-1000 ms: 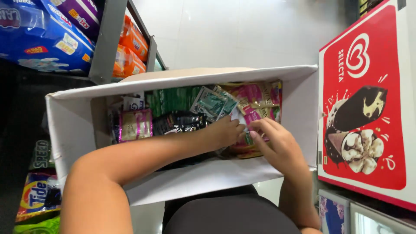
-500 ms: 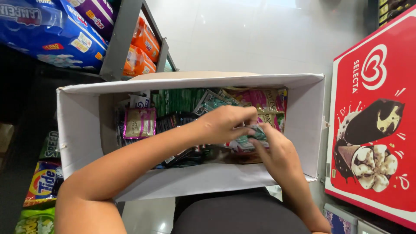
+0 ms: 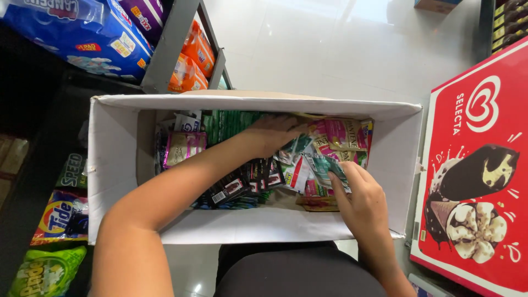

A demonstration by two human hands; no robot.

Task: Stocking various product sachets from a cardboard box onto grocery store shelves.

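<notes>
Two bare hands reach down into an open white cardboard box point(image 3: 115, 165) that rests against the person's lap, above the dark fabric at the bottom of the view. Nearest, at the box's right side close to its near wall, the right hand point(image 3: 360, 201) curls around a green and white foil sachet point(image 3: 324, 165); fingers and thumb pinch its lower edge, and the sachet tilts up out of the pile. Just left of it, along the near wall, a row of small black sachets point(image 3: 242, 184) lies overlapping, with red and white packets point(image 3: 294, 176) touching them. Farther in, the left forearm crosses the box from its near left corner, and the left hand point(image 3: 275, 135) lies palm down on the sachets near the far wall, fingers spread flat; whether it grips anything I cannot tell. Its fingertips touch green sachets point(image 3: 294, 146), and beside them pink and gold sachets point(image 3: 344, 137) fill the far right corner. A pink and silver sachet point(image 3: 184, 147) sits at the box's left end, with dark green packets point(image 3: 231, 124) against the far wall. Beyond the box, a grey metal shelf post point(image 3: 170, 44) stands with blue diaper packs point(image 3: 77, 41) and orange bags point(image 3: 192, 58). A red freezer panel point(image 3: 478, 165) is to the right.
</notes>
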